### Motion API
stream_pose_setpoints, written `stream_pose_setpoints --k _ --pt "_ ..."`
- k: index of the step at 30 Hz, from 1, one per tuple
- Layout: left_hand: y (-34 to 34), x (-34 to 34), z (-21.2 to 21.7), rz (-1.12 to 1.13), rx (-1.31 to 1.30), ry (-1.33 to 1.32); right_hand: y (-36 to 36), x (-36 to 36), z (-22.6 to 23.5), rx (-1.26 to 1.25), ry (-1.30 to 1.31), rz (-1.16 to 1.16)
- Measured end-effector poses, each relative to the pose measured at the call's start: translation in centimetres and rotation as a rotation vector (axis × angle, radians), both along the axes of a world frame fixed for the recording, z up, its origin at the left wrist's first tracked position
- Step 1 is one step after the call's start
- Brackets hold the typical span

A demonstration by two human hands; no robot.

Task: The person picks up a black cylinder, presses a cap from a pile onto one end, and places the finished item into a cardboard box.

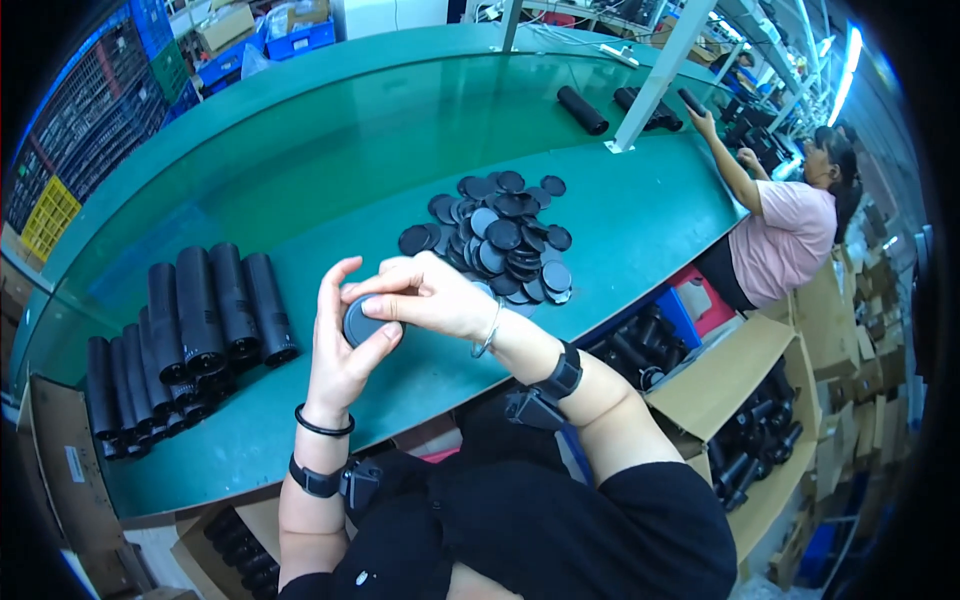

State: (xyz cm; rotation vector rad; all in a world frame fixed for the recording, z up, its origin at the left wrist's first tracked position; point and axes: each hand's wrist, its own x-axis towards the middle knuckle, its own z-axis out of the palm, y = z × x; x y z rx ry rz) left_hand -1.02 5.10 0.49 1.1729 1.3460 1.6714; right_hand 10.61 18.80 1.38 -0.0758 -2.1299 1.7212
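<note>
Your 2 hands, left hand [340, 355] and right hand [440, 290], pinch 1 dark disc [358, 326] between thumbs and fingers; it sits at your fingertips above the green worktop [420, 372], your fingers covering part of its face; beyond your right hand lies a disc pile [505, 238], too overlapped to count; left, at least 8 black tubes [198, 305] lie stacked; 1 metal post [660, 85] partly blocks the far tubes [640, 104]; 1 co-worker [785, 235] is at right.
</note>
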Motion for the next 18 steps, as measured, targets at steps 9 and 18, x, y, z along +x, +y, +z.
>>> stream_pose_setpoints --k 9,18 --pt "-1.7 2.1 -0.8 -0.003 0.021 -0.001 -2.2 2.4 -0.1 -0.253 -0.078 0.001" --pt "-2.0 2.7 -0.6 0.116 0.126 -0.035 -2.0 2.1 -1.7 -0.273 -0.054 0.01"
